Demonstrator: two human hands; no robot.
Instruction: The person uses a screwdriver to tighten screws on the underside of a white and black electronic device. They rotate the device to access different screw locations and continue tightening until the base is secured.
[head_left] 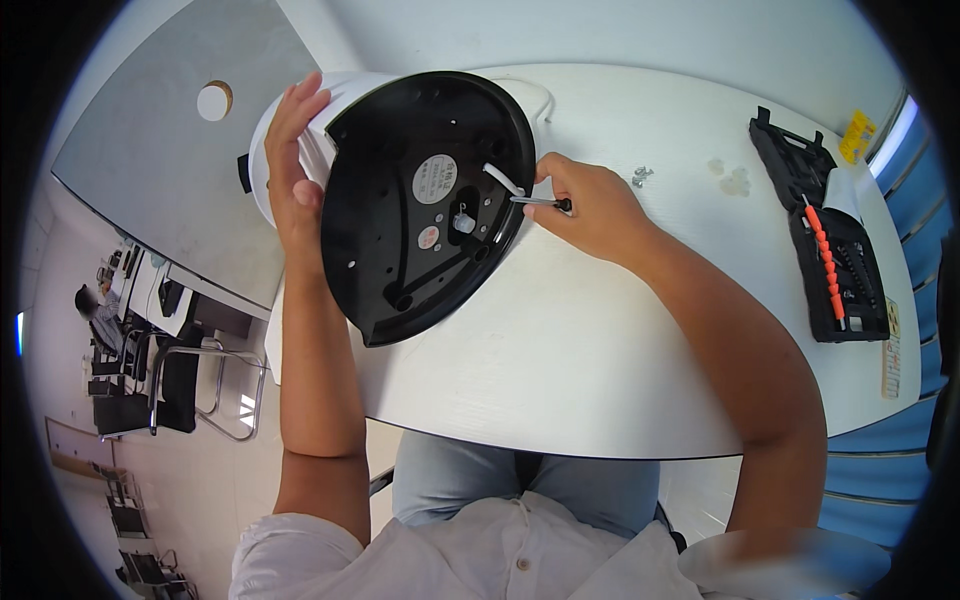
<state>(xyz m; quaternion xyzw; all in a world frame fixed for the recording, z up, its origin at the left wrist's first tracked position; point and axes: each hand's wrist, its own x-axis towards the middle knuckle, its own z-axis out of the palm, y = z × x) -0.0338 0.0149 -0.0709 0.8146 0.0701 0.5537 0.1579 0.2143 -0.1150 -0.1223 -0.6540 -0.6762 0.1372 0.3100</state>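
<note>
A white appliance lies on its side, its black base [385, 215] facing me; the exact kind cannot be told. The base carries round stickers, screw holes and a pale plastic fitting [463, 222]. My left hand [297, 170] steadies the white body [335, 95] from the left, fingers stretched along it, thumb near the base's edge. At the base's right edge, my right hand [590, 205] pinches a slim metal tool [540, 201] with a dark end. Beside its tip, a short white cord [503, 180] sticks out of the base.
Small metal screws [641, 176] and pale clear bits [733, 180] lie on the white table [600, 350]. At the right is an open black tool case [840, 260] with an orange flexible shaft [826, 255]. A yellow packet [857, 136] sits behind it. A grey panel [150, 140] adjoins at left.
</note>
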